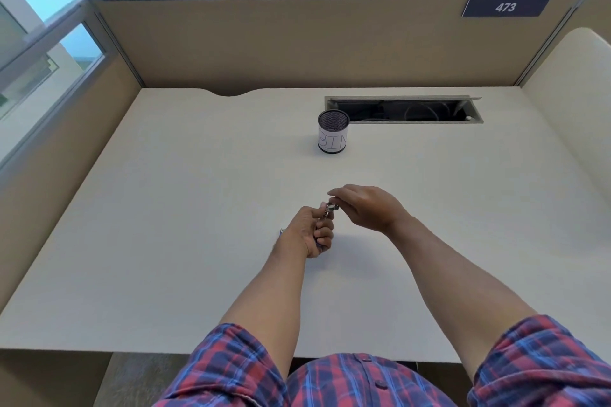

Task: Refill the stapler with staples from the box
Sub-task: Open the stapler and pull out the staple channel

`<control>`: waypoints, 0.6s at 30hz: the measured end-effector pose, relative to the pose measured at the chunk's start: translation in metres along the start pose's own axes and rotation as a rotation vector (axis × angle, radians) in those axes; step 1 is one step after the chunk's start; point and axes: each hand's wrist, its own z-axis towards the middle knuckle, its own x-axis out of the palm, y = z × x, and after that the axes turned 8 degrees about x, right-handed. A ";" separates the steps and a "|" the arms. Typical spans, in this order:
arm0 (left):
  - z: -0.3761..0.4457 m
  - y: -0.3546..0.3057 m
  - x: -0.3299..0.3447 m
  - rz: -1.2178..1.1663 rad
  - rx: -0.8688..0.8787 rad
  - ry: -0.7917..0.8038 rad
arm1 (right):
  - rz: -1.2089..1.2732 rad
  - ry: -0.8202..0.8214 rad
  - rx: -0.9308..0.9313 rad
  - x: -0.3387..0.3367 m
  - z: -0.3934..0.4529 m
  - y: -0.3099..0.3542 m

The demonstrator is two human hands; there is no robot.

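At the near edge of the white tabletop (148,241) two bare forearms reach out from rolled plaid sleeves (228,363). Toward the middle of the tabletop the left hand (309,233) is clenched around the body of the stapler (327,210), its fingers curled over the lower part, so that only the shiny metal top end shows above the knuckles. The right hand (365,205) comes in from the right and pinches that metal end between thumb and fingertips, the other fingers loosely bent above it; both hands hold the stapler up off the surface (whether its tray is open cannot be told). Just left of the left wrist a small blue corner (281,232) peeks out on the tabletop, too hidden to identify. Farther back, toward the far edge, a mesh cup (333,135) with a paper label reading "BIN" stands upright just beside the left end of an open cable slot (406,109). Beyond the far edge rises a beige partition (297,43) bearing a plate marked 473 (506,6).
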 end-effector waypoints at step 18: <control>0.002 -0.005 0.003 -0.062 -0.051 0.020 | 0.026 0.049 0.041 0.009 -0.004 -0.016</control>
